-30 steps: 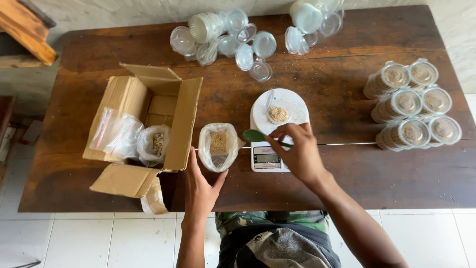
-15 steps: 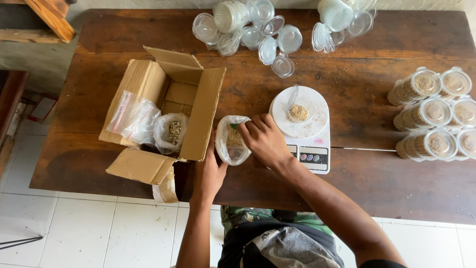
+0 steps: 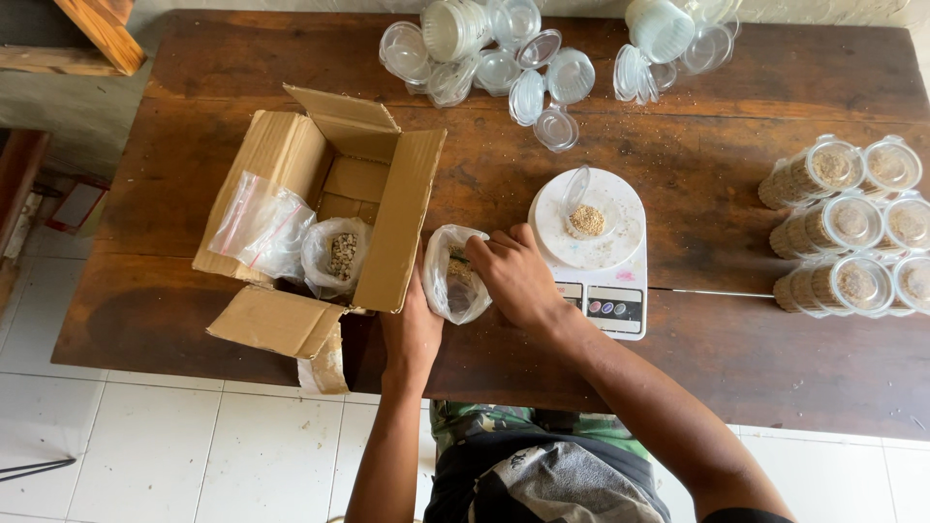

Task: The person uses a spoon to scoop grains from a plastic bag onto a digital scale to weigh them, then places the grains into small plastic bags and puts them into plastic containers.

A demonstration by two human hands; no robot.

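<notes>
A: Where does the soft clear plastic bag of pale grain (image 3: 455, 281) sit?

B: On the dark wooden table (image 3: 736, 358), between the open brown cardboard box (image 3: 325, 208) and the white digital kitchen scale (image 3: 596, 257). The person's left hand (image 3: 412, 329) cups it from the box side and from below, fingers curled around the film and holding the mouth up.

A: And the other hand?

B: The right hand (image 3: 513, 276) is bunched at the bag's mouth, fingertips dipped inside. Whether it grips a scoop or a pinch of grain cannot be told; the fingers hide it.

A: How would that bag handle?

B: Probably limp and slippery. The film is thin and crumpled, so it would sag or tip if the supporting hand let go, and loose grain would shift its weight. It looks light, being only partly filled. The safest hold seems to be around the gathered neck, or cradled underneath as it is now.

A: What stands on the scale?

B: A small clear plastic cup (image 3: 586, 218) with a little heap of grain in it, lid hinged up. It looks stiff but thin, easily knocked over.

A: Anything else nearby?

B: Empty clear cups and lids (image 3: 504, 53) lie at the far edge, filled capped cups (image 3: 852, 228) are stacked on their sides to the right, and another bag of grain (image 3: 337, 254) rests in the box.
</notes>
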